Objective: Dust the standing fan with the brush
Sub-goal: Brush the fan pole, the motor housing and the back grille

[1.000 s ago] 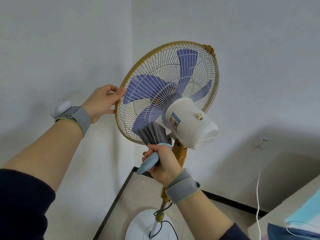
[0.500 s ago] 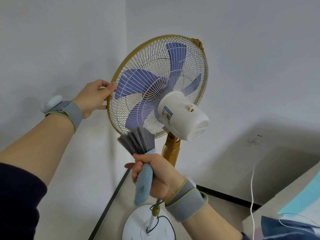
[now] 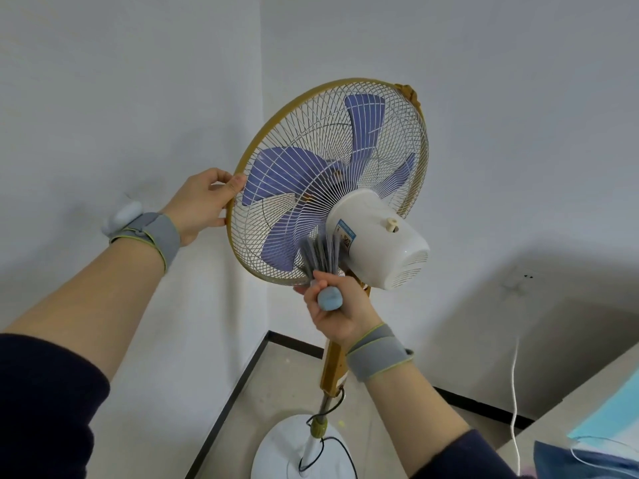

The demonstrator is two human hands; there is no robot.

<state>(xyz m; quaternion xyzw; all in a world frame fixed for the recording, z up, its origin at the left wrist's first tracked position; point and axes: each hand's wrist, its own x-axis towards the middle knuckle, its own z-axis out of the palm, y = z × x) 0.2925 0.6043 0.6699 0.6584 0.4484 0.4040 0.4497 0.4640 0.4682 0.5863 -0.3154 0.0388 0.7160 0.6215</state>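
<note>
— Head view first: where is the brush [image 3: 321,252]?
— Up against the rear grille of the standing fan [image 3: 328,174], with its grey bristles spread just beside the white motor housing [image 3: 380,236]. The right hand [image 3: 340,314] is wrapped tight round the blue handle, and the butt end points at the camera.
— And 0.5 s ago?
— Lower. The bristles sat under the cage's bottom edge and the handle hung down. 1 s ago they were on the lower grille. So 1 downward stroke has finished and the brush has come back up for another.
— Left hand [image 3: 204,205]?
— Unchanged: its fingers are clamped on the gold rim [image 3: 363,79], steadying the head. The 2 hands are well apart.
— Progress?
— Partway, I judge. The brushing is on the lower patch by the motor. I cannot tell whether the upper grille or the base [image 3: 276,454] have been done, because dust is too fine to see here.
</note>
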